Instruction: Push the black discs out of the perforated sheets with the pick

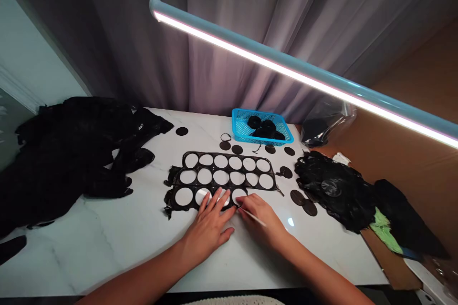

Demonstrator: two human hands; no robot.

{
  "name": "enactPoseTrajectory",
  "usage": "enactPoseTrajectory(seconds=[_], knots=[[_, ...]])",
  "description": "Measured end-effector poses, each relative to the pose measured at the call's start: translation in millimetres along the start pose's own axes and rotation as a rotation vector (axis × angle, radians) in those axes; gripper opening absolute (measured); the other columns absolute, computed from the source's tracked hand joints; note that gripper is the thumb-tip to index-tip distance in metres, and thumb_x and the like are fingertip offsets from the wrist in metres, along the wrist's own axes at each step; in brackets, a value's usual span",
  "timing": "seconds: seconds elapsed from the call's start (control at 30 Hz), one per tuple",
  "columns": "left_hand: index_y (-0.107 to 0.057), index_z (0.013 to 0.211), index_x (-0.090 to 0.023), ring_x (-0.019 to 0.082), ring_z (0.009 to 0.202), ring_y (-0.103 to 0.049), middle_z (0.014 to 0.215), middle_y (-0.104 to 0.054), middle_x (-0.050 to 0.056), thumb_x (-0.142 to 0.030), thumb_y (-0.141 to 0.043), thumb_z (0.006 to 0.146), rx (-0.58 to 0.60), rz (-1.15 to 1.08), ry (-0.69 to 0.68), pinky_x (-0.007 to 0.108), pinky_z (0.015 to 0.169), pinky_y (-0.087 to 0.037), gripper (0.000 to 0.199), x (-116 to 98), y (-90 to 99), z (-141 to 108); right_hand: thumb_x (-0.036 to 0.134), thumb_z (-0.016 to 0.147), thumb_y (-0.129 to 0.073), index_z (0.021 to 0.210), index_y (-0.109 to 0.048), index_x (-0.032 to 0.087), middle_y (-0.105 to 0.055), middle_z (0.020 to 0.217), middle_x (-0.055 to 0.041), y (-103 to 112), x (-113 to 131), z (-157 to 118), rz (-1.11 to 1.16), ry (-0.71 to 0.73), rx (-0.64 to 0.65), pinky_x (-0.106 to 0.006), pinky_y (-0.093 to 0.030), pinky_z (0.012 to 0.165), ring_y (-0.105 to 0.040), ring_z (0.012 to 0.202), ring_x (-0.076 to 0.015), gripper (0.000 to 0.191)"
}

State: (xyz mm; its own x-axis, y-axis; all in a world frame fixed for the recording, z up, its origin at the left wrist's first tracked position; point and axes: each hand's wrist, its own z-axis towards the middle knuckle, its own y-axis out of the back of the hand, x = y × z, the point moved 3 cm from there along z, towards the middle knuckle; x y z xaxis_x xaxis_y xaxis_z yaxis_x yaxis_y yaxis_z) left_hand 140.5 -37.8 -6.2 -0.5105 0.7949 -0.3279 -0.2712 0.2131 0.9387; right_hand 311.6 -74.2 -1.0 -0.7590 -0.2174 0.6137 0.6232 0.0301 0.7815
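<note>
A black sheet (213, 168) with several rows of round holes lies flat on the white marbled table (143, 243). My left hand (211, 226) is spread on its lower row, with the fingers stretched over the holes and pressing on the sheet. In my right hand (263, 214) is a thin pale stick-like tool (255, 218), pinched between the fingers. Those fingertips touch the lower edge of the sheet beside the last hole of the bottom row. The tool's tip is hidden. Ragged black scraps (171, 198) hang off the sheet's left edge.
A blue basket (250, 140) holding black pieces stands at the back. Loose black discs (309, 207) are scattered around the sheet. Heaps of black material lie left (71, 152) and right (332, 190). Overhead hangs a lit tube lamp (286, 64); a grey curtain (222, 76) backs the table.
</note>
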Motion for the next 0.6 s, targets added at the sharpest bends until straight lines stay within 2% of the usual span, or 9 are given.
enactPoseTrajectory(seconds=[0.1,0.17,0.33,0.4,0.47,0.6], knots=[[-0.052,0.131,-0.027,0.040,0.146,-0.013,0.159,-0.022,0.008,-0.024,-0.065,0.086,-0.029,0.002,0.019,0.062,0.111,-0.028,0.047,1,1.9,-1,0.012,0.091,-0.046,0.104,-0.058,0.019,-0.067,0.108,-0.0128,1,6,0,-0.224,0.195,-0.011,-0.040,-0.044,0.082,-0.058,0.099,-0.0267,0.019],[-0.054,0.129,-0.027,0.043,0.145,-0.010,0.160,-0.019,0.008,-0.023,-0.065,0.086,-0.049,-0.006,0.018,0.063,0.110,-0.028,0.045,1,3.4,-2,0.012,0.089,-0.047,0.098,-0.059,0.019,-0.067,0.102,-0.0130,16,-6,7,-0.302,0.189,-0.065,-0.039,-0.042,0.081,-0.058,0.095,-0.0269,0.017],[-0.055,0.128,-0.027,0.044,0.145,-0.011,0.161,-0.014,0.008,-0.023,-0.065,0.086,-0.043,-0.024,0.014,0.063,0.109,-0.029,0.043,2,6.2,-2,0.024,0.094,-0.041,0.086,-0.059,0.019,-0.067,0.089,-0.0134,85,-63,33,-0.396,-0.194,-0.421,-0.038,-0.040,0.076,-0.058,0.083,-0.0274,0.019],[-0.054,0.129,-0.028,0.044,0.144,-0.013,0.161,-0.012,0.008,-0.022,-0.067,0.085,-0.038,-0.029,0.009,0.064,0.109,-0.030,0.046,3,6.7,-4,0.029,0.093,-0.044,0.084,-0.057,0.020,-0.069,0.092,-0.0121,93,-67,42,-0.265,-0.258,-0.461,-0.037,-0.041,0.074,-0.059,0.081,-0.0256,0.018],[-0.048,0.136,-0.030,0.042,0.144,-0.016,0.162,-0.012,0.008,-0.023,-0.067,0.085,-0.047,-0.024,-0.005,0.062,0.109,-0.032,0.055,4,6.5,-9,0.032,0.092,-0.047,0.081,-0.056,0.022,-0.070,0.094,-0.0090,82,-56,50,-0.023,-0.243,-0.372,-0.034,-0.043,0.072,-0.060,0.080,-0.0227,0.017],[-0.035,0.146,-0.024,0.034,0.144,-0.025,0.158,-0.025,0.013,-0.029,-0.063,0.088,-0.108,0.021,0.011,0.054,0.111,-0.035,0.065,10,4.0,-28,0.034,0.089,-0.053,0.071,-0.051,0.022,-0.071,0.091,-0.0050,30,-13,53,0.399,-0.156,-0.078,-0.030,-0.045,0.069,-0.061,0.079,-0.0192,0.022]])
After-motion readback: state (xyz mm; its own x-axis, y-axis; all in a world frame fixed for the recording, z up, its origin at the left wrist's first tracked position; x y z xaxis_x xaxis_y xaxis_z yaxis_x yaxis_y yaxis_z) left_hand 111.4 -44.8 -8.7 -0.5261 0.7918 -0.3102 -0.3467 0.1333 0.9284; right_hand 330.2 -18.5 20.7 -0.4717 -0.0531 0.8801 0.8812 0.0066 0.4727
